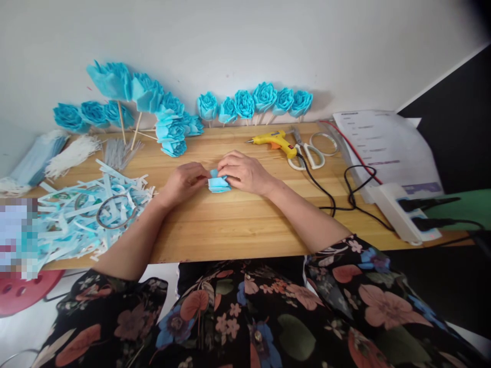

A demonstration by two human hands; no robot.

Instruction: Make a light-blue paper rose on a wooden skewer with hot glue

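Observation:
A small folded piece of light blue material [220,185], paper or fabric, is held between my two hands just above the middle of the wooden table [230,230]. My left hand [186,181] pinches its left side with the fingertips. On the upper right, my right hand [245,174] grips it with thumb and bent fingers. The fingers cover part of its top edge. To the right of my right hand lies a yellow glue gun [276,141], its nozzle pointing left.
Blue flowers on sticks [264,97] lean along the wall. Blue and white scraps [76,225] heap at left, near grey strips [117,153] and blue face masks [38,156]. Scissors [307,156], tape [324,144], a black cord [326,191], papers [387,148] and a power strip [399,214] lie right.

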